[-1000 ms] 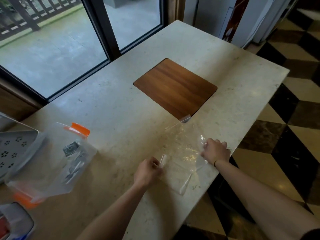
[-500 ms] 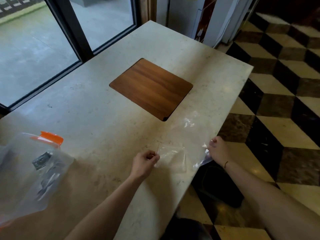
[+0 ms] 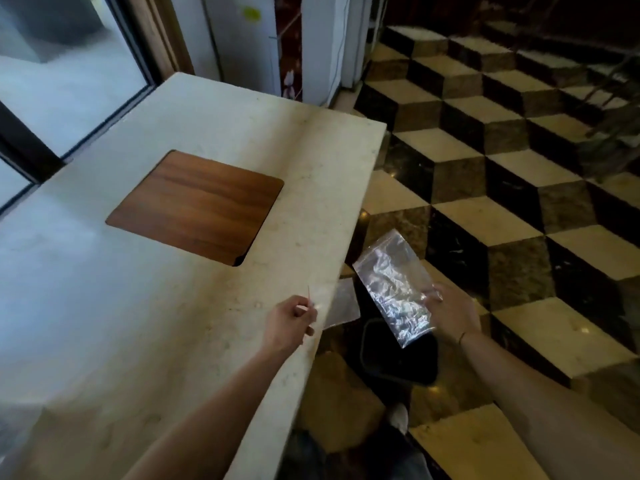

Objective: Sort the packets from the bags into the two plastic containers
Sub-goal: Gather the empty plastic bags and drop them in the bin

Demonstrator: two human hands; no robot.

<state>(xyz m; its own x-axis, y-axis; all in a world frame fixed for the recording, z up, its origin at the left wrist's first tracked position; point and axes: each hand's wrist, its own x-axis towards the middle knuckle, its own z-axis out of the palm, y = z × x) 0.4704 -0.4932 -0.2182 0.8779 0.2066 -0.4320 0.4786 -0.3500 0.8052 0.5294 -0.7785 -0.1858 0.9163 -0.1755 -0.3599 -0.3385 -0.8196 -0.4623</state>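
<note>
My right hand (image 3: 450, 315) holds a crumpled, empty-looking clear plastic bag (image 3: 393, 289) by one edge, out past the table's right edge and above the floor. My left hand (image 3: 290, 322) rests at the table edge with its fingers pinched on a thin red strip (image 3: 308, 293) that sticks up. A second clear sheet (image 3: 341, 304) hangs just beyond the edge beside that hand; I cannot tell whether the hand grips it. The orange-capped bag of packets and the plastic containers are out of view.
The pale stone table (image 3: 173, 323) has a wooden inset panel (image 3: 197, 206) at its middle. A black bin (image 3: 398, 356) stands on the chequered floor (image 3: 519, 202) under the bag. A glass door (image 3: 69, 81) lies beyond the table's far side.
The view swung right, losing the orange-capped bag. My right hand pulled the clear bag off the table and out over the floor. My left hand stayed at the edge, still pinched.
</note>
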